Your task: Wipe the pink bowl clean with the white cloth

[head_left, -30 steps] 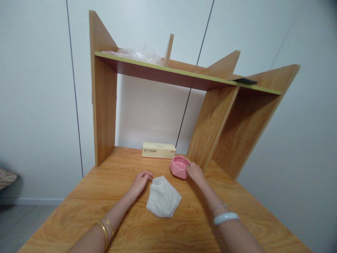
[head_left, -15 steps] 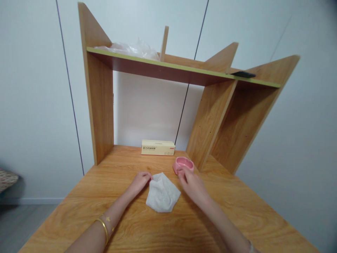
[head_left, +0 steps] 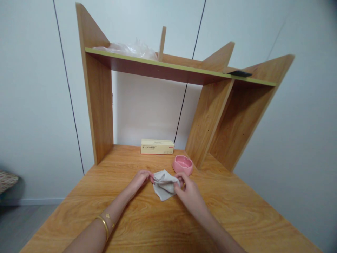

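A pale grey cloth [head_left: 165,186] is stretched between my two hands just above or on the wooden tabletop; whether its lower edge touches the wood I cannot tell. My left hand [head_left: 143,177] pinches its left edge between thumb and fingers. At the opposite side my right hand [head_left: 186,186] grips the right edge, thumb toward me and fingers behind. Right behind that hand stands a pink bowl-like dish [head_left: 182,165] with a faceted rim, apart from the cloth.
A long cream box [head_left: 157,147] with printed lettering lies at the back of the wooden table [head_left: 147,225]. Over it rises a wooden shelf unit [head_left: 210,119], with a clear plastic bag [head_left: 131,50] and a flat dark object [head_left: 239,73] on its upper board.
My right hand has come down from beside the pink dish and taken the cloth's right edge. The cloth, flat before, is now lifted and creased. My left hand stays at its left edge.
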The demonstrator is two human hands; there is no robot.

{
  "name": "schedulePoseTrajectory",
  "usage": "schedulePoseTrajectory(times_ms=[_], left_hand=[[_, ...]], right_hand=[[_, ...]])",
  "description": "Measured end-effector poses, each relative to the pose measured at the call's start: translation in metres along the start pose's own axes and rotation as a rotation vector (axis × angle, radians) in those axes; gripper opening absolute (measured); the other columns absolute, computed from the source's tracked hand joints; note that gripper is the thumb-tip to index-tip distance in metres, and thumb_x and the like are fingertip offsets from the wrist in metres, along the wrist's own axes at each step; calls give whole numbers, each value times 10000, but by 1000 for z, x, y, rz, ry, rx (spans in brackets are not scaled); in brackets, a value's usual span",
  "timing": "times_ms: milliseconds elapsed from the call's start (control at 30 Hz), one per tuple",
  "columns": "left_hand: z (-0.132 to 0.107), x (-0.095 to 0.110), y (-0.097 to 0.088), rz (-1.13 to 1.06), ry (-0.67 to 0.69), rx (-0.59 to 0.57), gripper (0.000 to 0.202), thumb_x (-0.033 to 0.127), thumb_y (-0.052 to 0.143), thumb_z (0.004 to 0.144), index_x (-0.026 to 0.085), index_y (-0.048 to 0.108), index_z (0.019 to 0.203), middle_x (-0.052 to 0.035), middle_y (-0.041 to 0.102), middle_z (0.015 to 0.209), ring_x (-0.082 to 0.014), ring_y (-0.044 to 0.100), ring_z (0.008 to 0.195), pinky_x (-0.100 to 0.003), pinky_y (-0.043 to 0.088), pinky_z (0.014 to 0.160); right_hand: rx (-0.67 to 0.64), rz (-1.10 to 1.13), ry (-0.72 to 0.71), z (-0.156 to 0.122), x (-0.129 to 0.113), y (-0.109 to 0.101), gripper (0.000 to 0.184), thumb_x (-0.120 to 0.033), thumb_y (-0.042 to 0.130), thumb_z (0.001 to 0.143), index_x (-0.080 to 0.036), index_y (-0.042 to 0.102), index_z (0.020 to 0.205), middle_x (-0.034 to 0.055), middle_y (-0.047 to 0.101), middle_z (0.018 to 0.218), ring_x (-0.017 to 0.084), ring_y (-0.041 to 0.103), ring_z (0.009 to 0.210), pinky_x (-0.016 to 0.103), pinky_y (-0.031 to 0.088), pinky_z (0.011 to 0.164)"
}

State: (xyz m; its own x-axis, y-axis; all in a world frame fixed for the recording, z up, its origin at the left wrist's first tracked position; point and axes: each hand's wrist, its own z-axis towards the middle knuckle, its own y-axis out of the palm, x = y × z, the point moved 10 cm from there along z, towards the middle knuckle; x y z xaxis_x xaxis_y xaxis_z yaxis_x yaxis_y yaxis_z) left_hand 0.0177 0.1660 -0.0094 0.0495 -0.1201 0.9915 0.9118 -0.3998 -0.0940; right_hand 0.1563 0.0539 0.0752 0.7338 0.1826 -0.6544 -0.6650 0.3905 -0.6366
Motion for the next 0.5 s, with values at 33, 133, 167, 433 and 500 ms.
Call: schedulePoseTrajectory(times_ms=[33,133,167,433,500], left_hand=[[0,1,0,-9,4,-2,243,210,408,619,150,629,539,12,543,465,-81,344,357,-208,243,403],[1,4,2,-31,20,-12,249,194,406,604,147,650,587,-27,622,589,-103,440,435,-212,295,439],[1,4,3,-35,25,-14,246,189,407,598,148,649,585,-33,628,603,-114,470,472,-214,315,460],[2,3,6,-47,36,-46,240,171,415,590,146,654,582,-12,587,525,-122,492,514,-213,335,512],[3,2,7,-51,37,-54,240,163,416,589,144,654,578,-9,586,514,-115,480,498,-210,323,504]], right_hand=[[24,142,73,4,11,-10,131,-272,419,716,-197,480,804,33,586,709,169,548,656,281,441,600],[70,454,291,6,49,-34,196,-347,443,694,-201,450,824,10,570,636,153,536,541,261,440,485],[84,525,353,2,63,-41,209,-346,463,687,-201,456,837,11,578,644,148,537,532,258,445,475],[26,530,714,-48,165,-65,208,-326,630,630,-175,519,720,0,555,577,94,518,473,163,366,348],[13,453,689,-50,172,-67,266,-352,673,598,-167,522,715,-8,547,553,94,507,462,160,338,330]])
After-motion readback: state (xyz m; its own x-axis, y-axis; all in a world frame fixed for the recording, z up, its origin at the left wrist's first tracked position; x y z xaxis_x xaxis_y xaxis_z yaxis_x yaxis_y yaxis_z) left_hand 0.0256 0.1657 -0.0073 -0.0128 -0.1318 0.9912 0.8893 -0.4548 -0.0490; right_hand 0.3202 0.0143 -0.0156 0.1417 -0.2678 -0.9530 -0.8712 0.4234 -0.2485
